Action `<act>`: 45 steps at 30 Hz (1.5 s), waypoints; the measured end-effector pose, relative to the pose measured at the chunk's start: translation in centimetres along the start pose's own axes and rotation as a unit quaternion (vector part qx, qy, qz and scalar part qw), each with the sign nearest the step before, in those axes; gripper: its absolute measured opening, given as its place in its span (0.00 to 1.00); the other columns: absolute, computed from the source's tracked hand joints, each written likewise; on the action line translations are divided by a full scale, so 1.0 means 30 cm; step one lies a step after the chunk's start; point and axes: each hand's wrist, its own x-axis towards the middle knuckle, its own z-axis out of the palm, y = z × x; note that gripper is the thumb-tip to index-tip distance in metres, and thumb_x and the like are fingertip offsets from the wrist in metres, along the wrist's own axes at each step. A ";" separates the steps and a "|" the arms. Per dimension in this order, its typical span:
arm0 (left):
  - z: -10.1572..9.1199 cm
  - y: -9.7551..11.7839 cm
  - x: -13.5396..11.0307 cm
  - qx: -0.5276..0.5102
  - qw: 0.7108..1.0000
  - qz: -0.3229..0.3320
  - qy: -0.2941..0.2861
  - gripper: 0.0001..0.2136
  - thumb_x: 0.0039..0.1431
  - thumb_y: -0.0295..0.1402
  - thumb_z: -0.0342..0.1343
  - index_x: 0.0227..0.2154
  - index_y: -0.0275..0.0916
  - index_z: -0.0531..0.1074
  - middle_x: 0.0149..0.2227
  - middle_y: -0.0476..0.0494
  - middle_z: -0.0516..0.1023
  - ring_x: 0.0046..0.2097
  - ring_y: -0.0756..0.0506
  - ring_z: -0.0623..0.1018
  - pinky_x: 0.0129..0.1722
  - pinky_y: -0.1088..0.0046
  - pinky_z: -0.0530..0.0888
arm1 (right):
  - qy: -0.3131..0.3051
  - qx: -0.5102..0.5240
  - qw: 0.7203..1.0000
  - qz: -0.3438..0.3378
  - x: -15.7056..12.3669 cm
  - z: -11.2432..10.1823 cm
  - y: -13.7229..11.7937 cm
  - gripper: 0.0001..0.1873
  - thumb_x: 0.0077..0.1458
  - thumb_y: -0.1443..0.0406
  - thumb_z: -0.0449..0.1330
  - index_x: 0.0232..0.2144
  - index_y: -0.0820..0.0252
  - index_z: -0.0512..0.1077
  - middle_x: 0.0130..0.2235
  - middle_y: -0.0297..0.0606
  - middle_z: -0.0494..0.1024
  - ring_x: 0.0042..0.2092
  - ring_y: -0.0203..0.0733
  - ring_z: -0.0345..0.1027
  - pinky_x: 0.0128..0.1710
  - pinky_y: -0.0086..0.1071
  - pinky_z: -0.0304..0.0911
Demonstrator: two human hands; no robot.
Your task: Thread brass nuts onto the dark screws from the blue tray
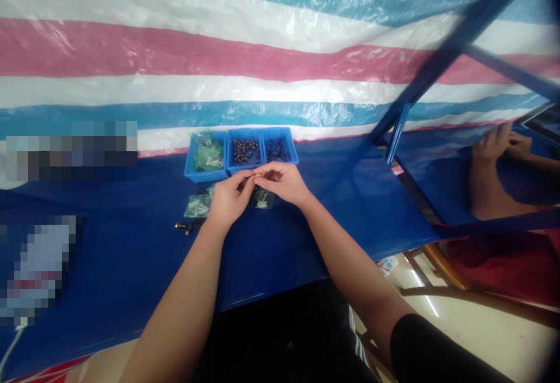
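My left hand and my right hand meet in front of the blue bins, fingertips pinched together. Between them shows a small shiny brass-coloured metal part; its exact kind is too small to make out. Just beyond my hands, the middle blue bin holds many small brass-and-dark metal pieces. Under my left hand lies a clear bag of pale parts. A second small bag is partly hidden below my right hand. Left of my left wrist are loose black-and-gold connector-like pieces.
The left bin holds greenish plastic bags, the right bin dark small parts. A blue metal frame rises at the right. Beyond it, another person's hands rest over the blue table. Striped sheeting hangs behind.
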 end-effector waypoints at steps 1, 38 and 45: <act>0.000 0.002 0.000 0.000 1.000 0.000 0.003 0.15 0.66 0.43 0.54 0.45 0.40 0.79 0.26 0.50 0.77 0.25 0.51 0.71 0.30 0.76 0.68 | 0.000 -0.003 1.000 -0.001 0.000 0.000 0.001 0.18 0.50 0.54 0.70 0.40 0.58 0.81 0.33 0.37 0.80 0.33 0.37 0.72 0.35 0.33 0.71; 0.000 0.006 0.000 -0.101 0.994 -0.024 0.037 0.12 0.59 0.37 0.60 0.44 0.37 0.78 0.22 0.55 0.68 0.24 0.54 0.66 0.29 0.78 0.68 | 0.032 -0.124 0.989 -0.072 -0.003 0.000 -0.016 0.08 0.55 0.62 0.66 0.37 0.60 0.81 0.39 0.40 0.83 0.36 0.37 0.76 0.38 0.32 0.72; 0.001 0.011 -0.001 -0.082 0.995 -0.024 0.052 0.13 0.58 0.37 0.62 0.44 0.38 0.78 0.22 0.56 0.68 0.24 0.54 0.66 0.30 0.77 0.69 | 0.039 -0.063 0.997 -0.008 0.002 0.003 -0.003 0.10 0.54 0.60 0.67 0.37 0.61 0.81 0.38 0.39 0.84 0.35 0.37 0.77 0.39 0.32 0.73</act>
